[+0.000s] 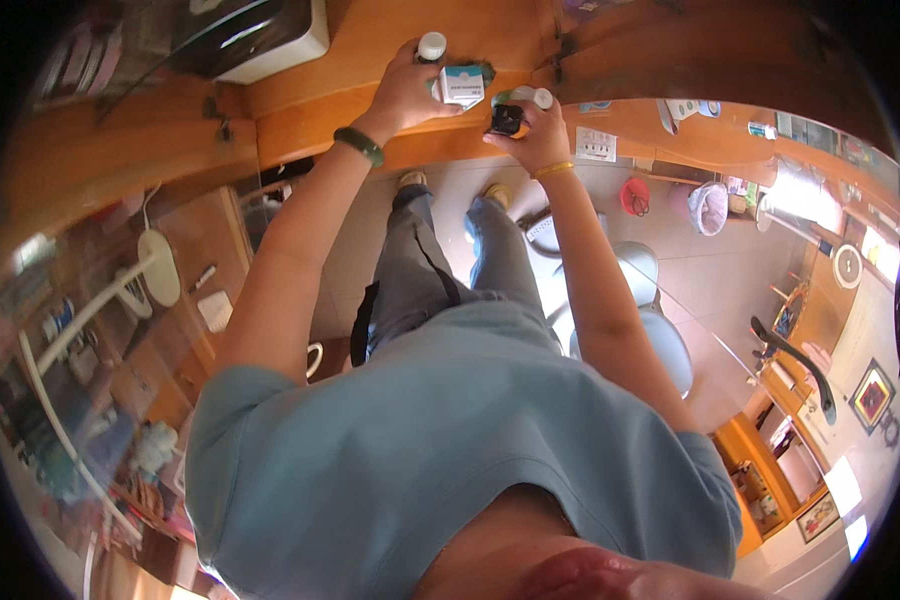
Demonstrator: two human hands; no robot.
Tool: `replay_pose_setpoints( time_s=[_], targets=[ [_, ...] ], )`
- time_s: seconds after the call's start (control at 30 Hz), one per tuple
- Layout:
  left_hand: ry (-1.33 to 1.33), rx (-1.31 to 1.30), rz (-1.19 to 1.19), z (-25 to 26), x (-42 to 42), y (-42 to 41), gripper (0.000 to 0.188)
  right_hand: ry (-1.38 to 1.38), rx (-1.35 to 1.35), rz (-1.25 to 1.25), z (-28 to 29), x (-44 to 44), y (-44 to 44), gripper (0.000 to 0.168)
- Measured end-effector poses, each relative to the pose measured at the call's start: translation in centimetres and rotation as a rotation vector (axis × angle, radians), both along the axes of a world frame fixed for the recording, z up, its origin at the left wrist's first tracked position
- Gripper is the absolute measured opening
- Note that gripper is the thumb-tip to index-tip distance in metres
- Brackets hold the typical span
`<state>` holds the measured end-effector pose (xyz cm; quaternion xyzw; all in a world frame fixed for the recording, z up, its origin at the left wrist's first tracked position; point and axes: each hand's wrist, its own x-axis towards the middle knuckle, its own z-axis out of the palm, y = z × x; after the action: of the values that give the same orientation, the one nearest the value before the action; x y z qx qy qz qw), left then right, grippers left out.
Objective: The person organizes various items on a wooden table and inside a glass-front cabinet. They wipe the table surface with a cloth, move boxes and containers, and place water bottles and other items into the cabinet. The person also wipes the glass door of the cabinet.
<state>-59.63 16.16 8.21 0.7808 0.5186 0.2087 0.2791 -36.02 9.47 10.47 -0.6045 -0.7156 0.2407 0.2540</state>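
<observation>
My left hand (405, 94), with a dark green bangle at its wrist, holds a bottle with a white cap (433, 46) and a small white and teal box (462, 85) bearing writing. Just right of it, my right hand (544, 139) wears a thin yellow bracelet. It grips a black container (507, 119) and a container with a round white end (542, 98); fingers partly hide both. The two hands are apart, at the front of an orange wooden shelf (322, 116). A dark greenish thing (487, 73) shows behind the box, too small to tell.
A black and white appliance (270, 37) stands at the upper left. Along the right part of the shelf are a printed sheet (596, 145) and a small white-capped bottle (762, 130). Grey-blue chairs (664, 349), a red bin (634, 196) and a lined basket (708, 208) stand on the tiled floor.
</observation>
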Motion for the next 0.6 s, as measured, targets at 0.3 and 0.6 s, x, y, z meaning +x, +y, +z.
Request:
replay_pose_setpoints(
  time_s=[0.3,0.6],
  targets=[
    [0.203,-0.127,-0.060,-10.0,9.9,15.9,0.073,-0.090,-0.232,-0.211,-0.6,-0.7,1.7,0.061],
    [-0.019,-0.193,-0.171,-13.1,13.9,21.5,0.088,0.025,-0.243,-0.221,-1.3,-1.4,3.7,0.060]
  ],
)
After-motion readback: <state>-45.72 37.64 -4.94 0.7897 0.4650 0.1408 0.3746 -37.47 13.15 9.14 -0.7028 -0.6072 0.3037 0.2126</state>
